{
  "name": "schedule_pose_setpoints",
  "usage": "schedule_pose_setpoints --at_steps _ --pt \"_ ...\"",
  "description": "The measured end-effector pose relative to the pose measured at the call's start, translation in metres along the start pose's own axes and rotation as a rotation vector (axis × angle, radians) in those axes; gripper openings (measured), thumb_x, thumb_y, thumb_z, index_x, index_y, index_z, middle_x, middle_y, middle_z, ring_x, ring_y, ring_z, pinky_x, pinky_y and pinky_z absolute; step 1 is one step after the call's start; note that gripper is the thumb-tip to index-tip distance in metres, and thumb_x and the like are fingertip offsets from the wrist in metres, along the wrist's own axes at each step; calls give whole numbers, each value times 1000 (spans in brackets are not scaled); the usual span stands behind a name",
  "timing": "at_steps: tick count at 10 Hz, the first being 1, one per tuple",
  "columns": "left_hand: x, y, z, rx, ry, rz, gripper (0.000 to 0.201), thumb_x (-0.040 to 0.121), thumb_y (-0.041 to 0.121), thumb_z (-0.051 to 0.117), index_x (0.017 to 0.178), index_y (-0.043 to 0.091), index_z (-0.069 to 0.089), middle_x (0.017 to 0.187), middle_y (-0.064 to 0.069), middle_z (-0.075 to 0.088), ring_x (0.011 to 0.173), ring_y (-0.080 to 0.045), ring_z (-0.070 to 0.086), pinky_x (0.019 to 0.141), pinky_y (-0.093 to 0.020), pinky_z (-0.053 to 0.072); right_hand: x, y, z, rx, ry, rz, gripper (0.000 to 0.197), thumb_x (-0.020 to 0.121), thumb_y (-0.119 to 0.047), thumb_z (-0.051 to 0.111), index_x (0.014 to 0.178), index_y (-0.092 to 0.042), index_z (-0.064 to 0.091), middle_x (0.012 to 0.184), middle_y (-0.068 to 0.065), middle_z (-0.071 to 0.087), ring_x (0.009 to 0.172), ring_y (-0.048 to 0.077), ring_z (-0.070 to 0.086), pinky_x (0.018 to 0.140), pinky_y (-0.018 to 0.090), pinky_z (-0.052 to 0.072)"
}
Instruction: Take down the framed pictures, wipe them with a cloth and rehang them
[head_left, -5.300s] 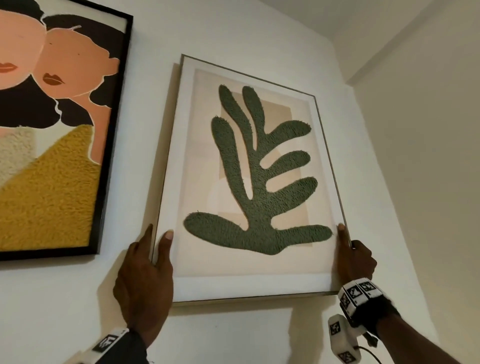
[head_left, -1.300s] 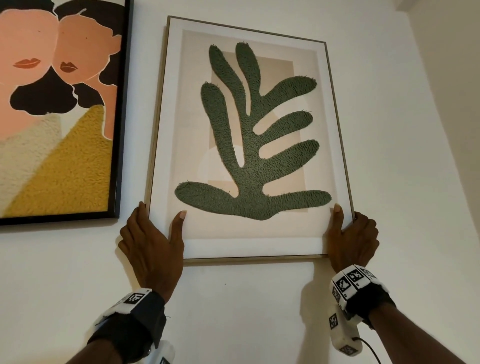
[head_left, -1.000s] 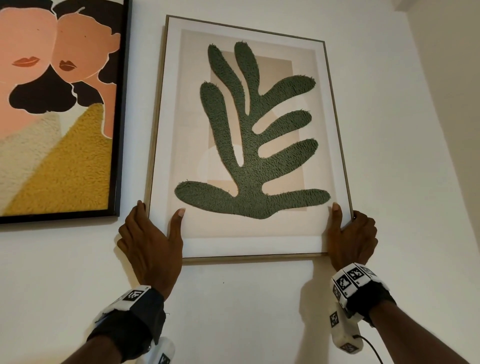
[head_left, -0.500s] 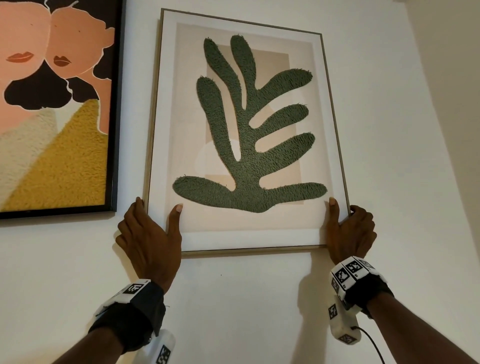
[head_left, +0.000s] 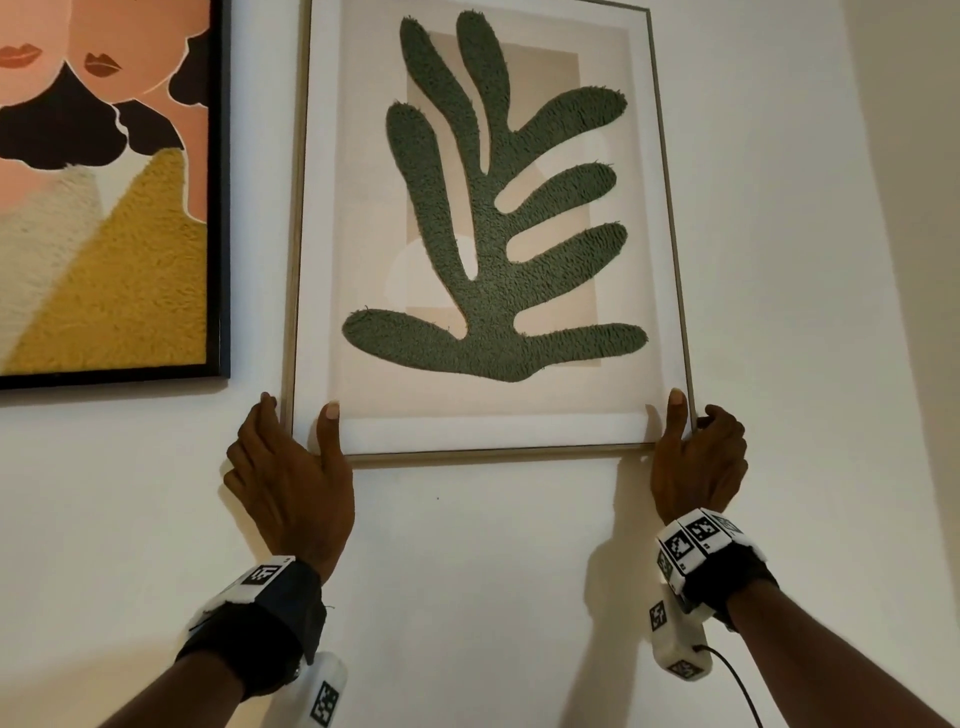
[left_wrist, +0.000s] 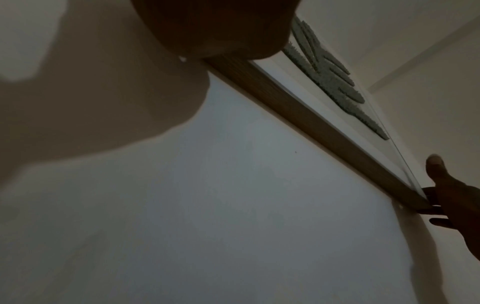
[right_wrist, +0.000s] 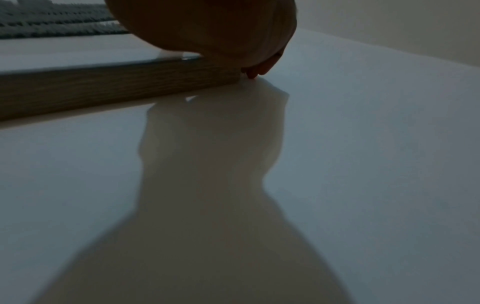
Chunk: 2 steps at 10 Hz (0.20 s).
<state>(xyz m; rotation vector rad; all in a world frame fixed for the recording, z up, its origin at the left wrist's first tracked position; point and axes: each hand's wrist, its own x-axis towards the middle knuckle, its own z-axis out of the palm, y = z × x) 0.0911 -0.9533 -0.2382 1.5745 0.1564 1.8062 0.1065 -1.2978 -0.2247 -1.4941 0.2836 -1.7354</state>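
Observation:
A framed picture with a green leaf shape and a thin wooden frame stands against the white wall. My left hand grips its lower left corner, thumb on the front and fingers along the left side. At the lower right corner my right hand holds it, thumb on the front, fingers curled round the side. In the left wrist view the frame's bottom edge runs close along the wall to the right hand. The right wrist view shows the frame corner under the palm.
A larger picture in a black frame, showing two faces, hangs just left of the leaf picture with a narrow gap between them. Bare white wall lies below. A side wall meets this wall at the right.
Five seconds ago the picture leaned tilted off the wall; now it sits straighter and close against it. Both hands keep the same grip at the lower corners.

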Motion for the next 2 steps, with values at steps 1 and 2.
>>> schedule_pose_setpoints --at_steps 1,2 --pt "-17 -11 -9 6 3 11 63 98 56 35 138 7 44 135 -14 51 119 -35 45 97 -50 32 -21 10 -4 -11 -3 46 79 89 -70 28 126 -3 47 121 16 55 113 36 50 98 45 35" --pt "-36 -24 -17 4 -2 12 60 99 52 36 140 8 42 138 -13 49 121 -34 45 98 -50 32 -49 24 -3 -9 11 74 77 89 -70 32 128 -5 45 123 13 53 113 34 49 97 43 36"
